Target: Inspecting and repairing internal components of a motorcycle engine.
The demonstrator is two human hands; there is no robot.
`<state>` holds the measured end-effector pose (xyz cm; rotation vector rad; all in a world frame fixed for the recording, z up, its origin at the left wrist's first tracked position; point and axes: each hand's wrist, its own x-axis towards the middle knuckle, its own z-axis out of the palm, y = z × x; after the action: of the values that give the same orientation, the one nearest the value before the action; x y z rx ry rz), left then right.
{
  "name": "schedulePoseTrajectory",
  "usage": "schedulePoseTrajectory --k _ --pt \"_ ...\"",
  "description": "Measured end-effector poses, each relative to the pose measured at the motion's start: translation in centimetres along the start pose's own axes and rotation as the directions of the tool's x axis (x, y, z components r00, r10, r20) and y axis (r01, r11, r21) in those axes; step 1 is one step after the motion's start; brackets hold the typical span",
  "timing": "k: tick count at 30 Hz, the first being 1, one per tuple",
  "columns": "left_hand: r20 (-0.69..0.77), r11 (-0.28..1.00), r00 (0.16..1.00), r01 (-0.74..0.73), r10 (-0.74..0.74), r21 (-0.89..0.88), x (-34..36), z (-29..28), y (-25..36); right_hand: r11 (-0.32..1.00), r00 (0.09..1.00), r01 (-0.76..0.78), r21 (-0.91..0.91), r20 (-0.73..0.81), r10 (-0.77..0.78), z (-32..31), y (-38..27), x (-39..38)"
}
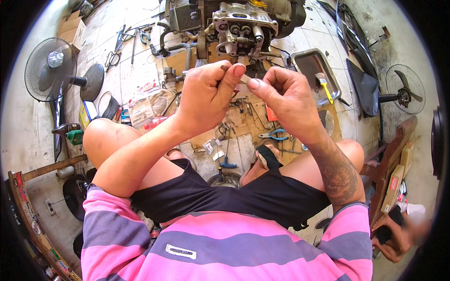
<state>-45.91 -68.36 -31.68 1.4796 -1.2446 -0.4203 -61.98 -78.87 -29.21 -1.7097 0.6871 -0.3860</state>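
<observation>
My left hand (206, 93) is closed, thumb pressed to forefinger, on a small thin flat metal strip (244, 79). My right hand (286, 98) pinches the same strip with thumb and forefinger, its other fingers curled. Both hands are raised in front of a motorbike engine (241, 35) with its cylinder head open at the top centre. Below them, small tools and parts, blue-handled pliers (273, 135) and a blue T-handle tool (228, 163) lie on cardboard and tiles.
A metal tray (314, 58) with a yellow-handled brush (326, 91) sits right of the engine. Fans (50, 65) (404, 89) stand on both sides. A wooden rack (33, 220) is at left. Another person (393, 234) is at the lower right. Black body panels (361, 84) lean at right.
</observation>
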Motion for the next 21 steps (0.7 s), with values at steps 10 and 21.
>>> schedulePoseTrajectory --k 10,21 --pt "0.115 0.943 0.951 0.301 -0.286 -0.141 0.3 0.2 -0.7 0.986 0.997 -0.075 0.151 0.012 0.074 0.1 0.0 0.1" --pt "0.279 0.925 0.924 0.322 -0.260 -0.205 3.6 -0.1 -2.2 0.986 0.982 0.118 -0.114 -0.137 -0.133 -1.3 -0.4 4.8"
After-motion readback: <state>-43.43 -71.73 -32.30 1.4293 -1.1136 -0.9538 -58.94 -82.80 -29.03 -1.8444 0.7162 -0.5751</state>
